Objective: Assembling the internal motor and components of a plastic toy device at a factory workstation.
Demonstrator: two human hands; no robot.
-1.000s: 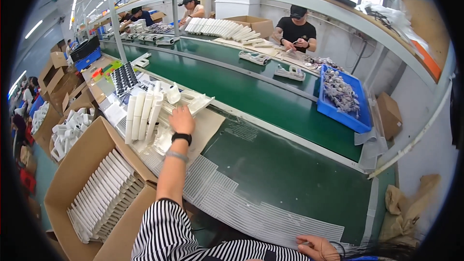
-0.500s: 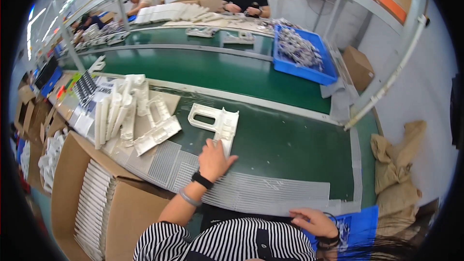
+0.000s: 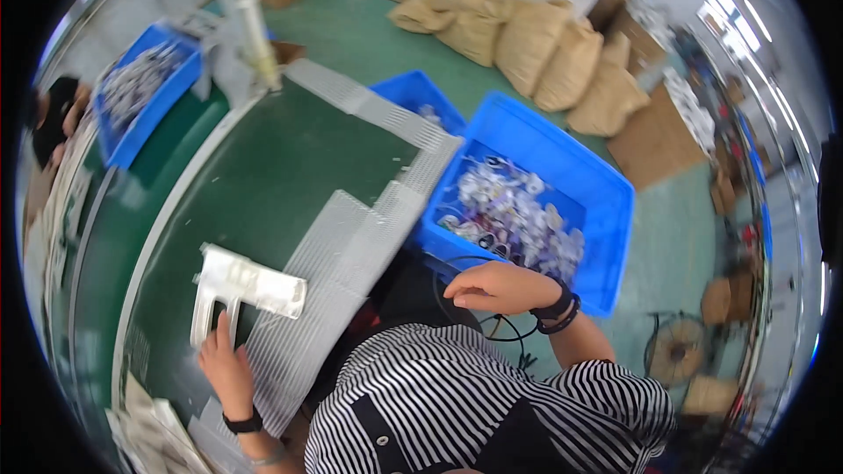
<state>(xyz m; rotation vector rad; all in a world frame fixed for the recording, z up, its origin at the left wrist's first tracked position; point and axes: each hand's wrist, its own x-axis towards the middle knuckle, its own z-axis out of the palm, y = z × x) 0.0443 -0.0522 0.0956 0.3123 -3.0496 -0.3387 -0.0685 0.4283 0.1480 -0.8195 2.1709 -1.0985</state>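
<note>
Moved since half a second ago, in the head view: left hand, from the solid end of the white casing to its open loop; right hand, from the table edge to near the wall of the large blue bin; camera also, turned strongly toward the right. Casing flat on the green tabletop, at the left of the body, with its solid end at the edge of the ribbed clear strips. Left index finger stretched out at the loop, other fingers loosely bent; impossible to tell whether pinching or only touching. Right fingers close together and softly curved, without any visible object; palm turned away, so impossible to be certain. For doing this well, probably best to keep the casing flat and quiet, with light contact at the thin loop; to look first at the heap of small white and purplish parts before any reaching there, because of possible tangling. Hard to make out: height of right hand against the bin rim; single parts in the heap, blurred; second blue bin, partly hidden; white pieces at lower left and co-worker at far left, both cut off.
</note>
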